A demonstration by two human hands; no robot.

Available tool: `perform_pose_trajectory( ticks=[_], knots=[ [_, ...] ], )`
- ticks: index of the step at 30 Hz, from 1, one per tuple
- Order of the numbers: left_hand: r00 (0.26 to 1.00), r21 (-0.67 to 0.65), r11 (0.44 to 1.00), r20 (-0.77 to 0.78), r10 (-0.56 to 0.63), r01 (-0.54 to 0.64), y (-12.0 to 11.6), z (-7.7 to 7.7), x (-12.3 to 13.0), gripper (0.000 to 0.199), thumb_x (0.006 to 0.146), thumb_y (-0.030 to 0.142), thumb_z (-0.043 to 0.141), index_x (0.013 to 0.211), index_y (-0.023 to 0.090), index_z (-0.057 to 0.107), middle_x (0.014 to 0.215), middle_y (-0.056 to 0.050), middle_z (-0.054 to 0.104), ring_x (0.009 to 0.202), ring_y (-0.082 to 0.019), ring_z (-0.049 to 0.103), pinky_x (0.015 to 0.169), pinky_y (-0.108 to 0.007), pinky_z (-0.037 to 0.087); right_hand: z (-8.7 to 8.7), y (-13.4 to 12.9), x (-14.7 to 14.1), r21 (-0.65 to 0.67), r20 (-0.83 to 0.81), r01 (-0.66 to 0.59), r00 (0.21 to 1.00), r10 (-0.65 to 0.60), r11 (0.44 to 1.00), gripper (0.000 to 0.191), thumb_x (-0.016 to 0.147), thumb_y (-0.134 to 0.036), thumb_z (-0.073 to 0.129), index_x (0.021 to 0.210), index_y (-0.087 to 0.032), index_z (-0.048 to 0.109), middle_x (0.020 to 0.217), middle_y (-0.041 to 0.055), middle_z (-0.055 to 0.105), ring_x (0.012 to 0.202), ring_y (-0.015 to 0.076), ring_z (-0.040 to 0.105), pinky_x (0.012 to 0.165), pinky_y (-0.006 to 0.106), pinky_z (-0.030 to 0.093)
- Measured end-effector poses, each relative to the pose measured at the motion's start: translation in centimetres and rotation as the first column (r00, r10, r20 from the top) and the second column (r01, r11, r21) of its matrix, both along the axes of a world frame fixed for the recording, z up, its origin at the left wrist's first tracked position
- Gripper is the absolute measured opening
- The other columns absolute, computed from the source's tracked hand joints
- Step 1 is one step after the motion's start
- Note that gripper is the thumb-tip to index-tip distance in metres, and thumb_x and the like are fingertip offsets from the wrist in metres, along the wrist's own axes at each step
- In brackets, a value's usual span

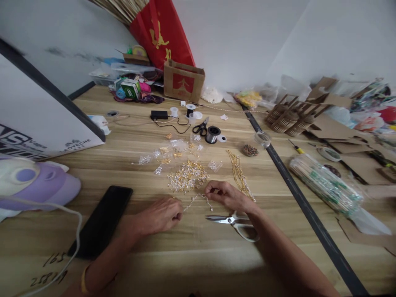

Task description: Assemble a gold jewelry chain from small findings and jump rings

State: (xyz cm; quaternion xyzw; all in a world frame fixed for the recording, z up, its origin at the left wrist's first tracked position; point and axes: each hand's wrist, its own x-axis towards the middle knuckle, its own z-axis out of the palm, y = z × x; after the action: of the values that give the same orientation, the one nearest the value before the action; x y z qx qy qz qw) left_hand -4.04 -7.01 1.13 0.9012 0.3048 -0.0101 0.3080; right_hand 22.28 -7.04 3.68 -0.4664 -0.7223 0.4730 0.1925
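Observation:
A thin silver chain [192,201] lies on the wooden table between my two hands, with small rings and a tail end hanging down at its right side. My left hand [165,213] is closed, its fingertips pinched at the chain's left end. My right hand [227,195] is also closed, with thumb and finger together at the ring on the chain's upper right. Just behind is a heap of small gold and silver findings [187,175]. Beneath my right wrist lie scissors [229,220] with white handles, partly covered. Several gold and silver chains [237,173] are stretched out behind that hand.
To the left lie a black phone [102,222] and a white cable [78,231]. Farther back are black scissors [201,128], a wire spool [213,135] and a jar of beads [251,149]. A bundle of wrapped sticks [324,183] lies to the right.

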Motion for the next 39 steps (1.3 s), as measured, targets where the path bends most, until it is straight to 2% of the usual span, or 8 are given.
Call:
perform_pose_trajectory(
  ticks=[6,13,20,24,27,31,35,39],
  knots=[
    [0.999,0.030,0.999,0.041,-0.030,0.028,-0.6,-0.1,1.5,0.015,0.081,0.009,0.047,0.073,0.018,0.055,0.080,-0.001,0.057,0.082,-0.017,0.054,0.075,-0.028,0.039,0.1,-0.1,-0.3,0.011,-0.004,0.011,1.000,-0.011,1.000,0.012,0.087,-0.024,0.054,0.078,-0.016,0.057,0.069,-0.0017,0.053,0.061,0.0095,0.044,0.056,0.020,0.035],
    [0.996,0.060,0.997,0.077,-0.052,0.048,-1.0,-0.5,1.9,0.014,0.082,0.012,0.051,0.072,0.018,0.058,0.079,-0.002,0.058,0.080,-0.017,0.056,0.073,-0.027,0.040,-0.1,0.2,0.0,0.039,0.063,-0.004,0.998,0.002,0.999,0.011,0.085,-0.021,0.054,0.077,-0.015,0.057,0.067,-0.0029,0.051,0.060,0.0093,0.042,0.056,0.020,0.033],
    [0.999,0.087,0.996,0.036,-0.016,0.013,-0.5,1.0,2.5,0.018,0.088,0.016,0.048,0.074,0.017,0.060,0.079,-0.003,0.061,0.078,-0.017,0.058,0.069,-0.027,0.041,0.6,-0.8,0.5,0.076,0.246,-0.013,0.969,-0.006,0.997,0.013,0.087,-0.023,0.053,0.080,-0.017,0.062,0.067,-0.0009,0.058,0.059,0.0112,0.049,0.056,0.021,0.033],
    [0.984,0.163,0.987,0.176,-0.031,0.002,-0.8,0.9,3.4,0.020,0.090,0.014,0.045,0.081,0.018,0.062,0.089,-0.004,0.061,0.088,-0.018,0.057,0.081,-0.030,0.042,1.0,-2.1,1.1,0.099,0.298,-0.061,0.954,0.029,0.993,0.014,0.088,-0.024,0.052,0.083,-0.018,0.064,0.070,0.0008,0.063,0.061,0.0129,0.055,0.058,0.022,0.035],
    [0.963,0.225,0.974,0.253,-0.094,0.035,-2.0,0.6,4.7,0.018,0.092,0.014,0.044,0.097,0.018,0.061,0.102,-0.006,0.062,0.099,-0.019,0.055,0.091,-0.035,0.041,0.6,-2.4,1.8,0.098,0.280,-0.067,0.959,0.037,0.993,0.015,0.089,-0.025,0.051,0.084,-0.018,0.064,0.071,0.0014,0.063,0.063,0.0134,0.056,0.059,0.022,0.036],
    [0.959,0.389,0.906,0.151,-0.238,0.164,-4.2,0.9,6.7,0.032,0.090,0.010,0.041,0.119,0.018,0.052,0.123,-0.008,0.057,0.119,-0.023,0.045,0.102,-0.038,0.036,-0.1,-1.9,2.3,0.060,0.211,-0.016,0.977,0.003,0.998,0.015,0.089,-0.028,0.053,0.085,-0.017,0.062,0.074,0.0016,0.063,0.065,0.0132,0.054,0.059,0.022,0.037],
    [0.937,0.510,0.813,0.040,-0.346,0.279,-5.9,1.2,8.4,0.032,0.092,0.011,0.039,0.119,0.017,0.053,0.122,-0.009,0.059,0.115,-0.021,0.050,0.102,-0.034,0.035,0.1,-0.9,2.3,0.052,0.058,0.053,0.997,-0.056,0.997,0.017,0.089,-0.030,0.053,0.082,-0.016,0.059,0.072,0.0000,0.058,0.064,0.0113,0.049,0.058,0.022,0.036],
    [0.973,0.599,0.780,0.009,-0.232,0.181,-7.0,0.2,10.5,0.037,0.090,0.010,0.038,0.125,0.012,0.051,0.128,-0.014,0.056,0.119,-0.025,0.049,0.098,-0.035,0.038,0.5,-0.1,2.0,0.033,-0.084,0.101,0.992,-0.098,0.994,0.022,0.088,-0.036,0.055,0.080,-0.015,0.056,0.068,-0.0012,0.052,0.061,0.0106,0.044,0.056,0.022,0.034]
  ],
)
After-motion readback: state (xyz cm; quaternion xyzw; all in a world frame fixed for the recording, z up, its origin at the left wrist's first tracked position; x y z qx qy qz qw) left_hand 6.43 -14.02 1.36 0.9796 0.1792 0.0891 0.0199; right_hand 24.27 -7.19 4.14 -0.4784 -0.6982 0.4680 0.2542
